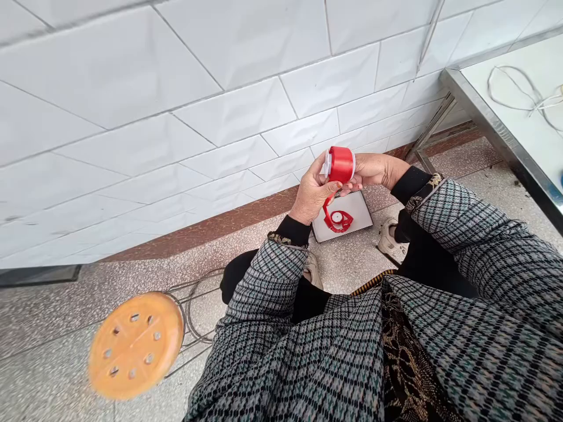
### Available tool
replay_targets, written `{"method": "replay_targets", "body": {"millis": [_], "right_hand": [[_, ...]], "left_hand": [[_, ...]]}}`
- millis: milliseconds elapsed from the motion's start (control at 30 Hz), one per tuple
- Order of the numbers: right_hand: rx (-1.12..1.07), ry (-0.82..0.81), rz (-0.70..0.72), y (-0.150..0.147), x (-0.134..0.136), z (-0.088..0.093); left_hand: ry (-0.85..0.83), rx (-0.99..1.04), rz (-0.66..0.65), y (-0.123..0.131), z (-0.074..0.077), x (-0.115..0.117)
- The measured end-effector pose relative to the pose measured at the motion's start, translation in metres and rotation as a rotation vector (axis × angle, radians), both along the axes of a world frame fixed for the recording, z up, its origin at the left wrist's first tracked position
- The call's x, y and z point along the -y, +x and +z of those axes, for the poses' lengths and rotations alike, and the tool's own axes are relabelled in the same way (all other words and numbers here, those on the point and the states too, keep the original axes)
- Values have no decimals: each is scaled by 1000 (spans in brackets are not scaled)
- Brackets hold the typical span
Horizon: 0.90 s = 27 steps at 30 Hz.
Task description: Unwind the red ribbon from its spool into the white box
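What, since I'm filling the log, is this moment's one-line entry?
left hand: holds ribbon spool | right hand: at spool | below: red ribbon on white board

The spool (341, 164) sits between the left fingers (331, 189) at one end and the right fingers (352, 185) at the other. Below the fingers, a flat panel (361, 215) lies on the floor (211, 246), with a ribbon loop (346, 223) and a small core (336, 217) on it. Beyond the fingers stands the wall (246, 53). Left of them and nearer the body is a stool (136, 346); well to their right is a tabletop (545, 58) with a cable (537, 106) on it.
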State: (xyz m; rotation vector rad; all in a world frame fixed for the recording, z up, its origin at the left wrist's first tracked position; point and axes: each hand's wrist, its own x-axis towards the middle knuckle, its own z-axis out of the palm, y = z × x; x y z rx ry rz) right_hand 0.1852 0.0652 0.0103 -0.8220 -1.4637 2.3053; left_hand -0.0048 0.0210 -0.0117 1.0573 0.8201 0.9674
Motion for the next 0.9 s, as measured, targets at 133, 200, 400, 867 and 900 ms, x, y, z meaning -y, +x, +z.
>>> {"method": "replay_targets", "body": {"millis": [133,200,400,867,900], "right_hand": [[88,98,2,0,6,12],[256,294,-82,2,7,20],[899,1182,-371,7,7,30],[881,1088,-511,25,-18,12],[860,1069,-503,26,-19,10]], "left_hand": [[33,32,44,1,0,1],[19,50,58,1,0,1],[-20,58,46,6,0,3],[6,-71,158,20,0,18],[4,-70,147,20,-1,18]]}}
